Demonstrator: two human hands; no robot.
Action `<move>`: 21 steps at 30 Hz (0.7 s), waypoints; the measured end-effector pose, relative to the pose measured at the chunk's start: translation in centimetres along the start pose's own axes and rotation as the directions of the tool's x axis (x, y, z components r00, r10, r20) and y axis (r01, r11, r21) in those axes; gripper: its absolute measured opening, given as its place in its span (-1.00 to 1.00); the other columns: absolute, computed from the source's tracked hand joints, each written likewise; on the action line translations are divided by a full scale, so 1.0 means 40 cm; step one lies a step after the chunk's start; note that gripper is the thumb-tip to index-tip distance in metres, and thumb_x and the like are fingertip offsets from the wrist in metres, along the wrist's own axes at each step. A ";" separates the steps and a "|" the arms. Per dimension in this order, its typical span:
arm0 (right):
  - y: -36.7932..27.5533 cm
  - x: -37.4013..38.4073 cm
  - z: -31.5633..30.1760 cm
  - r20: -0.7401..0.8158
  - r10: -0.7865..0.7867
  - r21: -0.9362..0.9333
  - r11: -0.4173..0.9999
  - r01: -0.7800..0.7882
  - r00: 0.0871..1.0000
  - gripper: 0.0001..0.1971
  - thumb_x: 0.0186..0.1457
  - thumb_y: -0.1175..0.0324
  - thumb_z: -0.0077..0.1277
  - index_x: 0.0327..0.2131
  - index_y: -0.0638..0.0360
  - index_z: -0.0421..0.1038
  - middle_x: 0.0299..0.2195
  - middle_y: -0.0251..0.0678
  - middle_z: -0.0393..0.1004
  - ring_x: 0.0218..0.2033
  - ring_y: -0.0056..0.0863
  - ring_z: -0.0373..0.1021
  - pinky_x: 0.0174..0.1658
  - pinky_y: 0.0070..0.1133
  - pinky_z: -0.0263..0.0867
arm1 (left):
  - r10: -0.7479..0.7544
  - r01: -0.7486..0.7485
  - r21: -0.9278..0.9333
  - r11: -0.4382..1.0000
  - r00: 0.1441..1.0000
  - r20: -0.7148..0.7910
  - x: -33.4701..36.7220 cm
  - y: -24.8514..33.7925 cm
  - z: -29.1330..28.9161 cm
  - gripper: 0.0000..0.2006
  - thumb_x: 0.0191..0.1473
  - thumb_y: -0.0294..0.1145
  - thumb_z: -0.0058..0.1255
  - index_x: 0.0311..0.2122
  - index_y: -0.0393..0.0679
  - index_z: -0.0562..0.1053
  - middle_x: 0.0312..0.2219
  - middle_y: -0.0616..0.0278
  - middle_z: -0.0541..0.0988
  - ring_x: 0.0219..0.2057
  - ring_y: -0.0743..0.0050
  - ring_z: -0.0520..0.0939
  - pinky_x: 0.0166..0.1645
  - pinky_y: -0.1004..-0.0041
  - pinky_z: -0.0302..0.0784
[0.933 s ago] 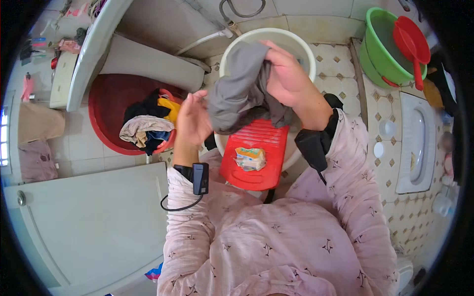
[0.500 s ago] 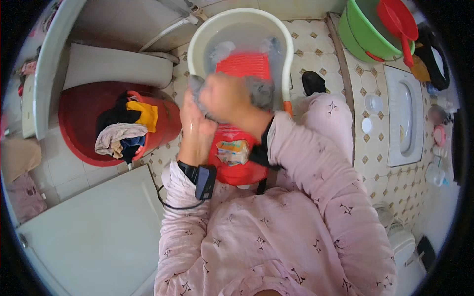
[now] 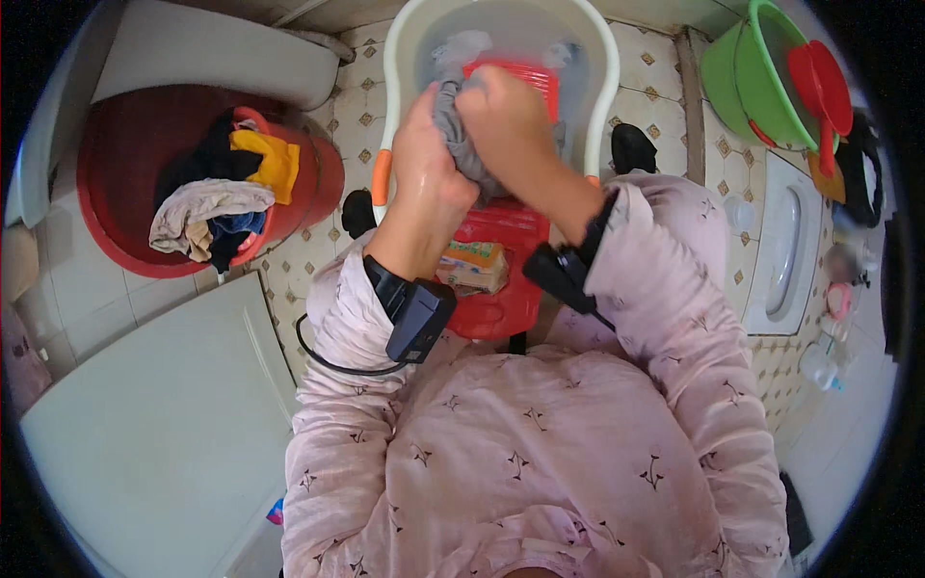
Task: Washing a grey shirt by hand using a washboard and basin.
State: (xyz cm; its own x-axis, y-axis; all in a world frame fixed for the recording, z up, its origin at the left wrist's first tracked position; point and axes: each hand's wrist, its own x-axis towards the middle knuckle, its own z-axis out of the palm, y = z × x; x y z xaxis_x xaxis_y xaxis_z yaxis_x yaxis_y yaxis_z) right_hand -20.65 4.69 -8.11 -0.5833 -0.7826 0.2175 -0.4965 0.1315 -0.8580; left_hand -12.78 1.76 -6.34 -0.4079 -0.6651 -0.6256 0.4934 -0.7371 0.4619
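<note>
A wet grey cloth is bunched and twisted between my two hands. My left hand is closed round its left side, and my right hand grips it from the right with the fingers curled. Both hands are raised over a red plastic washboard that leans into a cream tub of cloudy water. Pale cloth soaks in that water. On the near end of the washboard rests a soap bar in a torn orange and clear wrapper.
A red basin at left holds a tipped red bucket with piled clothes. At right stand a green bucket with a red dipper and a squat toilet. A white panel lies near left.
Both hands have moved farther over the tub, and the grey cloth, looser before, is now bunched tighter between them. The whole view has shifted, bringing the tub higher in the picture.
</note>
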 end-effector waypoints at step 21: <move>-0.016 0.000 -0.110 0.269 -0.016 0.075 0.997 -0.004 0.963 -0.75 -0.08 0.19 -0.05 -0.43 0.17 0.30 -0.60 -0.29 0.40 -0.54 -0.50 0.37 -0.41 -0.50 0.27 | 0.063 -0.065 0.210 0.976 0.998 0.019 -0.006 -0.002 -0.017 -0.66 0.13 -0.11 -0.36 -0.29 -0.16 0.38 -0.39 0.17 0.50 -0.33 0.32 0.52 -0.20 0.36 0.42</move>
State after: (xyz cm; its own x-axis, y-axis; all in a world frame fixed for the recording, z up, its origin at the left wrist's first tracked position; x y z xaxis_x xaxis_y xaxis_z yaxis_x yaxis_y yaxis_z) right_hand -23.17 7.29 -5.50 -0.3808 -0.9195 0.0980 -0.4442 0.0889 -0.8915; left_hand -12.19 2.08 -6.66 -0.3909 -0.7122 -0.5831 0.3470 -0.7008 0.6233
